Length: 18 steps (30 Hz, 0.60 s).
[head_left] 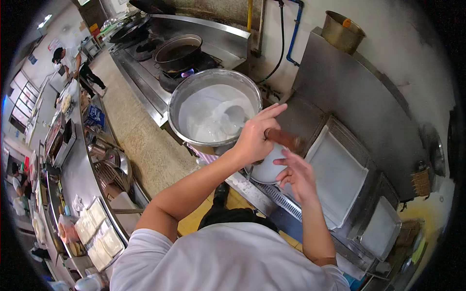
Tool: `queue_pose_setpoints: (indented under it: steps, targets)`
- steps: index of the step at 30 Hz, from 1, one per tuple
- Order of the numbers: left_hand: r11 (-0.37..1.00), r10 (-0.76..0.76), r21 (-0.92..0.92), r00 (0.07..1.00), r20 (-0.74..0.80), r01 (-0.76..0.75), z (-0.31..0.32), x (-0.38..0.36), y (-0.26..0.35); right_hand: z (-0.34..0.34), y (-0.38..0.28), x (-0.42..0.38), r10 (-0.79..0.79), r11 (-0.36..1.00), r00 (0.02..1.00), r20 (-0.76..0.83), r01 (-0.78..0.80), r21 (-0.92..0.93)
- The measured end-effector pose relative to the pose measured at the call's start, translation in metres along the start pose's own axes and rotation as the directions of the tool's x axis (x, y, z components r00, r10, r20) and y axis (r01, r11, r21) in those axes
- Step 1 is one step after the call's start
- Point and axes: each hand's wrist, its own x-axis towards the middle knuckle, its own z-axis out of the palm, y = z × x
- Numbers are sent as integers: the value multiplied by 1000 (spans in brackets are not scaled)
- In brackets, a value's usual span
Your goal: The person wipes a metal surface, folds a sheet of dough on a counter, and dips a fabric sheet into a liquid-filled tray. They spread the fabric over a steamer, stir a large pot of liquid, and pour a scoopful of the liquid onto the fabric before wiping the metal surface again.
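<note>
My left hand [255, 138] is closed round a wooden-handled ladle, its index finger stretched out. The brown handle [286, 139] sticks out to the right of my fist. The ladle's bowl [232, 116] lies in white liquid inside a large metal pot [173, 114], and the liquid is stirred up around it. Just below the handle, my right hand [297, 174] has its fingers apart and holds nothing. Between and beneath my hands shows a round container with white contents [268, 169], partly hidden by them.
Behind the large pot, a dark pot [178, 52] stands over a lit burner. White-surfaced trays [335, 169] lie at the right along a metal splash wall. A brass-coloured pot [342, 32] sits on the ledge. A counter with several trays runs at left, where a person [73, 65] stands.
</note>
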Motion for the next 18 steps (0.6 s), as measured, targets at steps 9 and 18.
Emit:
queue_pose_setpoints:
  steps: [9, 18]
  targets:
    - [851, -372, -440, 921, -120, 287, -65, 66, -45, -10, 184, 103, 122, 236, 989, -84, -111, -965]
    - [535, -641, -824, 725, -251, 188, -116, 84, -204, 7, 242, 137, 36, 186, 905, -423, -422, -887]
